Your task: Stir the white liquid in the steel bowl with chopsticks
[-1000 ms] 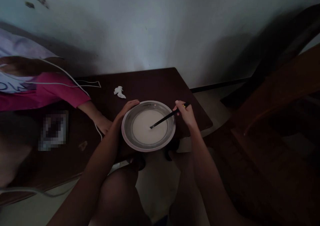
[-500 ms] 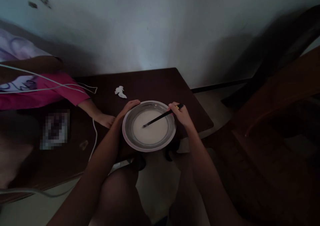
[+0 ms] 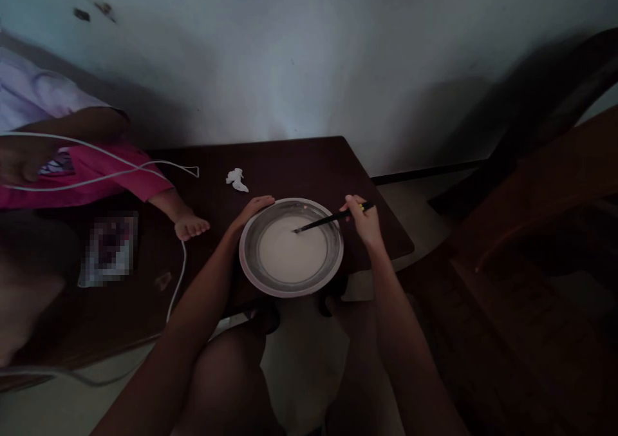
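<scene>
A round metal bowl [image 3: 251, 274] with whitish liquid [image 3: 284, 252] in it sits at the front edge of the dark table, partly over the edge. My left hand [image 3: 253, 209] grips its rim at the far left, fingers laid along the outside. Black chopsticks [image 3: 323, 220], with gold marks near the upper end, are held in my closed right hand [image 3: 361, 220] just right of the bowl. They slant down to the left over the rim, and their tips touch the liquid near the middle.
A crumpled white tissue [image 3: 236, 180] lies on the dark table [image 3: 294, 159] behind the bowl. At the left sits another person in pink, whose hand [image 3: 190, 225] rests near my left forearm. White cables [image 3: 183, 262] cross there. Dark wooden furniture [image 3: 531, 210] stands at the right.
My right hand has moved right, drawing the chopstick tips from the left of the liquid towards its upper middle. The other person's hand has shifted left, away from my forearm, with fingers spread.
</scene>
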